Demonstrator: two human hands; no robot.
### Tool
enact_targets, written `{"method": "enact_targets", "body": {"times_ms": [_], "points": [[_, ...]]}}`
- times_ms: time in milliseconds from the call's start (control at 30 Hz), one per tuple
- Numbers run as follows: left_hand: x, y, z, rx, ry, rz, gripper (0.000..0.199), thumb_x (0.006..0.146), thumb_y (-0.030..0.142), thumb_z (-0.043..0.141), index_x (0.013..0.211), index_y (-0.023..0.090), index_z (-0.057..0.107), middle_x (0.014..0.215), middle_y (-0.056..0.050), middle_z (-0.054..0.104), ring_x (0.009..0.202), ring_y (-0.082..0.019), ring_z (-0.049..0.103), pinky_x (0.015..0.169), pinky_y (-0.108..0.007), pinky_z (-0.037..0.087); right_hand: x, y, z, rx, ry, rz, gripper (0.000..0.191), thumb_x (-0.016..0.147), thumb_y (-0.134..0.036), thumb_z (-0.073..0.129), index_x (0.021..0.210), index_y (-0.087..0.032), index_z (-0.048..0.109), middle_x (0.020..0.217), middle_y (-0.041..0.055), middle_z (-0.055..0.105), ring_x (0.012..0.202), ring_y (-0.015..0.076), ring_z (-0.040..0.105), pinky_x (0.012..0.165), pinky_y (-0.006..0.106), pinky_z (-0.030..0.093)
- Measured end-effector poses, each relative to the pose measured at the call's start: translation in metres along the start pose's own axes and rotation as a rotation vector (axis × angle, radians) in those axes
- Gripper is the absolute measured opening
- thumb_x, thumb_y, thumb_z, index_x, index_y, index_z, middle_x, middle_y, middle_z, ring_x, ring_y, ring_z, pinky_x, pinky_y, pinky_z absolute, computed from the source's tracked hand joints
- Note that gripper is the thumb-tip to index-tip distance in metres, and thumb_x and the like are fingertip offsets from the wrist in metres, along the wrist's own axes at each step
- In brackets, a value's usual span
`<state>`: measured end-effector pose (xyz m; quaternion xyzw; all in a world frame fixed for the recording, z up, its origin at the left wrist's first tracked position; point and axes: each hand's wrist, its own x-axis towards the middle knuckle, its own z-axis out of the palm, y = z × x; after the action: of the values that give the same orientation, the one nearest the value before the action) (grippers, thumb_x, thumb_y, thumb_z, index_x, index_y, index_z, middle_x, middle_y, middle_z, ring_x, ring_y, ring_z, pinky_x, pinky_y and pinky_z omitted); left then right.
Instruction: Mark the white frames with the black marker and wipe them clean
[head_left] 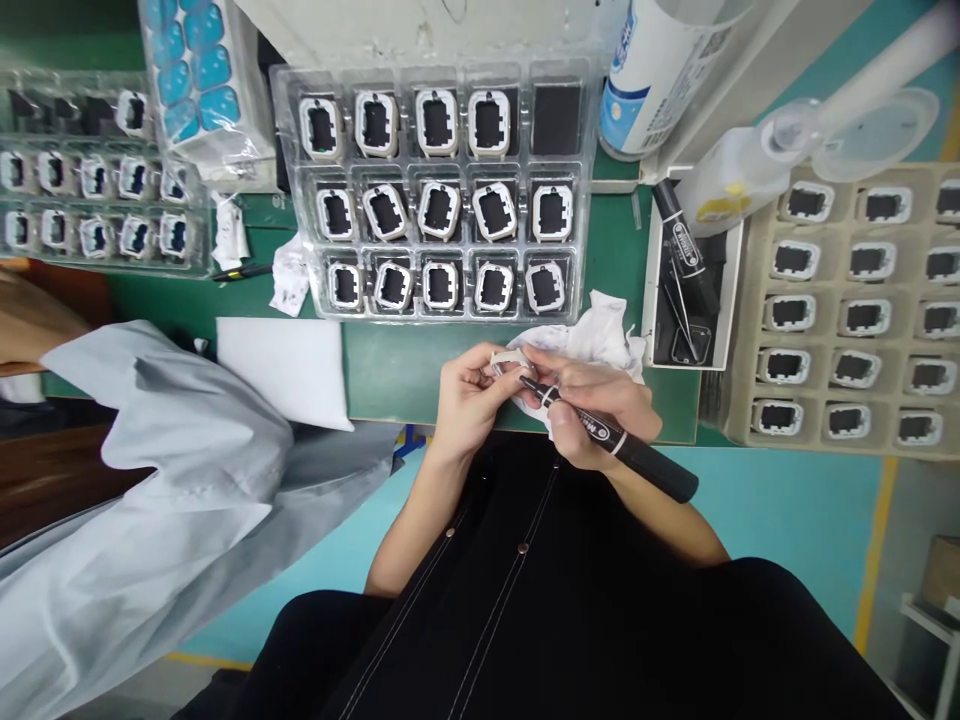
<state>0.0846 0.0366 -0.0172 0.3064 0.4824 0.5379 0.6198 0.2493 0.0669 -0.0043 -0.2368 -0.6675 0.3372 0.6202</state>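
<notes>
My left hand (471, 400) pinches a small white frame (510, 358), much like the watch-case-shaped frames in the trays. In my right hand (600, 405) is a black marker pen (637, 460), its tip pointing at the frame. Whether the tip touches it I cannot tell, because fingers cover part of the frame. Both hands meet over the front edge of the green table (397, 370). Behind and beneath them lies a crumpled white cloth (600, 335) with dark smudges.
A clear tray (282, 130) of white frames stands behind my hands. A beige tray (739, 400) is at right, beside a white box (651, 290) holding a marker and tweezers. A bottle (731, 170) stands behind. Left are a white pad (281, 370) and a co-worker's grey sleeve (187, 400).
</notes>
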Motion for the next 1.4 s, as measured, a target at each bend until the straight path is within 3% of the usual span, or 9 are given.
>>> {"method": "enact_targets", "body": {"times_ms": [167,267,367,467,667,767,900,1167,1400], "points": [[0.002,0.001,-0.001,-0.017,0.005,0.003,0.043,0.086,0.055,0.108,0.086,0.02,0.082,0.073,-0.002,0.08,0.061,-0.017,0.076,0.066,-0.029,0.065,-0.001,-0.001,-0.001,-0.066,-0.043,-0.005,0.026,0.111,-0.02,0.065,0.133,-0.033,0.064,0.08,-0.0091,0.069,0.065,0.0169,0.075,0.104,0.053,0.082],[0.003,0.004,-0.001,-0.044,0.021,0.004,0.047,0.08,0.053,0.112,0.08,0.02,0.078,0.069,0.0,0.076,0.059,-0.013,0.07,0.064,-0.024,0.06,-0.003,0.001,0.003,-0.062,-0.004,-0.072,0.024,0.11,-0.019,0.066,0.131,-0.03,0.066,0.078,-0.0096,0.067,0.059,0.015,0.071,0.102,0.048,0.083],[0.005,0.009,-0.002,-0.084,0.016,-0.027,0.049,0.076,0.051,0.114,0.076,0.019,0.076,0.066,0.002,0.07,0.056,-0.01,0.062,0.062,-0.02,0.055,-0.004,0.003,0.007,-0.023,0.03,-0.082,0.026,0.108,-0.015,0.068,0.131,-0.028,0.069,0.082,-0.0083,0.072,0.067,0.0168,0.078,0.107,0.049,0.082],[0.006,0.014,-0.001,-0.106,-0.025,-0.084,0.051,0.075,0.054,0.113,0.075,0.019,0.076,0.065,0.002,0.068,0.053,-0.01,0.058,0.058,-0.023,0.056,-0.005,0.002,0.008,0.017,0.01,-0.05,0.033,0.107,-0.012,0.069,0.135,-0.029,0.068,0.089,-0.0077,0.077,0.076,0.0179,0.083,0.112,0.053,0.08],[0.008,0.022,0.002,-0.086,-0.054,-0.136,0.051,0.074,0.056,0.113,0.075,0.019,0.079,0.065,-0.001,0.069,0.051,-0.014,0.062,0.058,-0.029,0.061,-0.007,0.005,0.006,0.053,0.025,-0.01,0.034,0.105,-0.009,0.07,0.133,-0.029,0.067,0.089,-0.0081,0.08,0.069,0.0159,0.081,0.114,0.055,0.079],[0.007,0.021,0.006,-0.053,-0.024,-0.137,0.052,0.071,0.059,0.114,0.075,0.02,0.079,0.066,-0.001,0.071,0.052,-0.016,0.065,0.055,-0.03,0.061,-0.012,0.007,0.005,-0.013,0.036,0.031,0.026,0.108,-0.018,0.073,0.129,-0.031,0.069,0.101,-0.0045,0.089,0.088,0.0214,0.092,0.107,0.051,0.081],[0.004,0.014,0.013,-0.007,0.063,-0.077,0.053,0.07,0.061,0.113,0.078,0.02,0.079,0.065,0.001,0.069,0.05,-0.014,0.062,0.053,-0.028,0.058,-0.017,0.004,0.004,-0.149,0.106,0.157,0.011,0.108,-0.027,0.078,0.117,-0.03,0.074,0.123,0.0036,0.093,0.117,0.0293,0.093,0.095,0.043,0.083],[0.0,0.005,0.027,0.154,0.206,0.101,0.039,0.079,0.038,0.107,0.076,0.018,0.074,0.068,0.003,0.068,0.059,-0.01,0.059,0.056,-0.02,0.049,-0.01,-0.006,0.001,-0.207,0.105,0.288,0.008,0.105,-0.024,0.081,0.109,-0.027,0.076,0.118,0.0058,0.094,0.112,0.0282,0.094,0.093,0.037,0.081],[0.003,0.001,0.028,0.19,0.211,0.131,0.04,0.08,0.045,0.106,0.078,0.018,0.075,0.07,0.002,0.07,0.064,-0.013,0.063,0.059,-0.021,0.051,-0.011,-0.003,0.002,-0.271,0.083,0.252,0.005,0.107,-0.029,0.078,0.105,-0.027,0.075,0.112,0.0058,0.094,0.113,0.0277,0.093,0.087,0.033,0.08]]}}
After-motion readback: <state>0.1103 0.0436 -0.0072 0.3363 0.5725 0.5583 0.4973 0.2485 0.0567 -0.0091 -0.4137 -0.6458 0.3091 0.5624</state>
